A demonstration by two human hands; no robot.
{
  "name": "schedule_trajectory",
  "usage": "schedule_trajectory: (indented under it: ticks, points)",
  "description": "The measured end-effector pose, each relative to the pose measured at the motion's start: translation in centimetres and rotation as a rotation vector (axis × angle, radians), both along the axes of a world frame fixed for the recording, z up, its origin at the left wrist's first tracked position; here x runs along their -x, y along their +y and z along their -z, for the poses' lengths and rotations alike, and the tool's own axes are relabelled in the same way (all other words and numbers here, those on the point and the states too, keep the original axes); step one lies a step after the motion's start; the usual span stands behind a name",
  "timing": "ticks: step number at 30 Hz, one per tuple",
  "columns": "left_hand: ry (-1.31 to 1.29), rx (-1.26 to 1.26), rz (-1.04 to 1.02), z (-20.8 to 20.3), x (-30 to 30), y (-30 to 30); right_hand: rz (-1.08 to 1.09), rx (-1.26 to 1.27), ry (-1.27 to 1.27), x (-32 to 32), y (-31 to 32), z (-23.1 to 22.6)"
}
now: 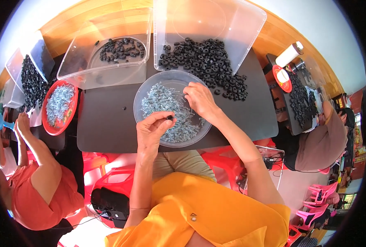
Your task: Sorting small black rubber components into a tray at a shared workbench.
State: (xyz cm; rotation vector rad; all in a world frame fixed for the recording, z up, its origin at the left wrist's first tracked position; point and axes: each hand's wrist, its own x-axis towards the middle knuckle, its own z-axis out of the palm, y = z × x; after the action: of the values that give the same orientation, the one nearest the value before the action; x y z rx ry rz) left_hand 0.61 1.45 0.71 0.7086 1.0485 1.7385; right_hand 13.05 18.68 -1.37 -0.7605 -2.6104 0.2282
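Observation:
My left hand pinches a small round black plastic part between thumb and fingertips, over the near left side of a clear round bowl. Many small metal springs lie heaped in that bowl. Over its far right side is my right hand, fingers pressed together; whatever they hold is hidden. Just beyond it, a large pile of similar black parts spills from a clear plastic bin tipped on its side onto the dark table.
At the far left of the table stands another clear bin with a few black parts. A single black piece lies left of the bowl. Co-workers sit on both sides, one beside a red tray of springs. Red plastic chairs are below.

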Motion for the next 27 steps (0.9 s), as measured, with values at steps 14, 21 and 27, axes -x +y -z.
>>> schedule_trajectory:
  ticks: [14, 21, 27]
  points:
    - [0.332, 0.009, -0.061, 0.5, -0.5, -0.3, -0.225, 0.629, 0.41, -2.4, -7.4, -6.9]
    - [0.45, 0.04, -0.04, 0.6, -1.1, -0.4, -0.235, 0.577, 0.378, -3.1, -7.6, -6.4]
    - [0.565, 0.026, -0.077, 0.2, -1.4, -0.4, -0.26, 0.551, 0.398, -3.2, -7.6, -6.3]
